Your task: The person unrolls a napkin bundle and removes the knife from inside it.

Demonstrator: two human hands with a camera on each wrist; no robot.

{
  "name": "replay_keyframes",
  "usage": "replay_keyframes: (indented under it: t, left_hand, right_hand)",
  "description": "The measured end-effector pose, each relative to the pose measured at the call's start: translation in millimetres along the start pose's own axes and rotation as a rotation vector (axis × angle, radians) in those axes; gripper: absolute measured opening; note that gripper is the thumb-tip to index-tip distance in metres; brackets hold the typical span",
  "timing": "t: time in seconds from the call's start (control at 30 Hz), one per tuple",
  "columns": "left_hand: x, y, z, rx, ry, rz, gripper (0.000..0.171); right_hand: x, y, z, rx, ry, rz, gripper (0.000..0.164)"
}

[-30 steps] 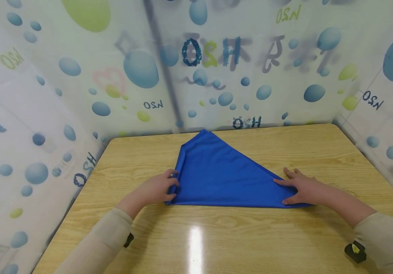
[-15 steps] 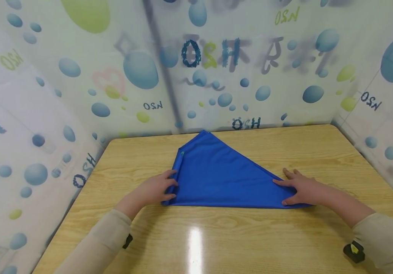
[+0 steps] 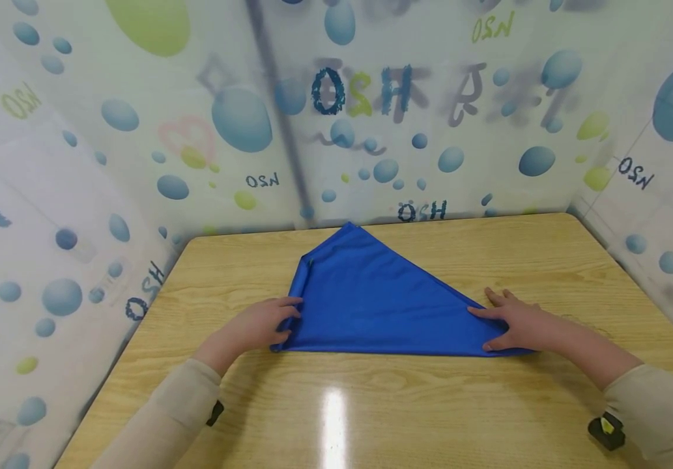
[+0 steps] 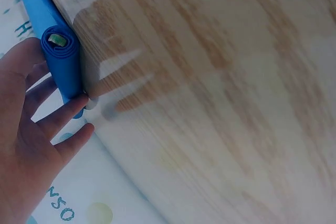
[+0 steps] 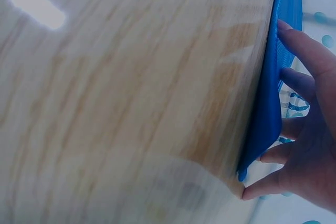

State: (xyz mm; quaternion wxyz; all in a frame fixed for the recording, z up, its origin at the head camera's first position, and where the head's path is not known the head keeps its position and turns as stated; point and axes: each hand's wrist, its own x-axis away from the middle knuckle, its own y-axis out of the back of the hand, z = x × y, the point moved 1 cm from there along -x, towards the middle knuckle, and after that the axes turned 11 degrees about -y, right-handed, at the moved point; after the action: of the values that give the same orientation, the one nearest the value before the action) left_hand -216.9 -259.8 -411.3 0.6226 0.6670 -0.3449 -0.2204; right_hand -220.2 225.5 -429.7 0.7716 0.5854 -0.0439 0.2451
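A blue cloth lies spread flat, its outline pointed at the back and at the right. Its left edge is wound into a roll. Seen end-on in the left wrist view, the roll's spiral has a greenish bit at its core. My left hand rests on this roll, fingers extended over it. Over at the cloth's right corner, my right hand presses down with spread fingers. The right wrist view shows fingertips on the cloth and a finger on the bare table beside it.
The light wood table carries a bright reflection near its front. A patterned sheet with blue and green drops hangs behind it and along both sides. A dark strap piece shows at the right sleeve.
My left hand has shifted left with the roll, so the flat part of the cloth reaches farther left. A greenish spot has appeared at the roll's far end. My right hand stays put.
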Motion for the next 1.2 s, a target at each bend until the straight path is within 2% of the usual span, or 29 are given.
replay_keyframes:
  t: [0.23,0.47,0.8,1.2]
  left_hand:
    - [5.7,3.4,3.7,-0.003,-0.03,-0.051,0.021]
    - [10.8,0.3,11.0,0.002,-0.012,-0.048,0.027]
    - [14.5,-0.9,15.6,-0.049,0.012,-0.036,0.028]
    - [24.2,-2.9,23.8,-0.012,0.053,-0.064,0.03]
  right_hand:
    - [0.1,0.3,0.6,-0.006,0.001,0.0,0.086]
    - [0.1,0.8,0.7,-0.001,0.009,-0.011,0.086]
    - [-0.6,0.2,0.1,-0.004,0.004,-0.005,0.086]
    - [0.1,0.1,0.5,0.001,0.002,0.001,0.086]
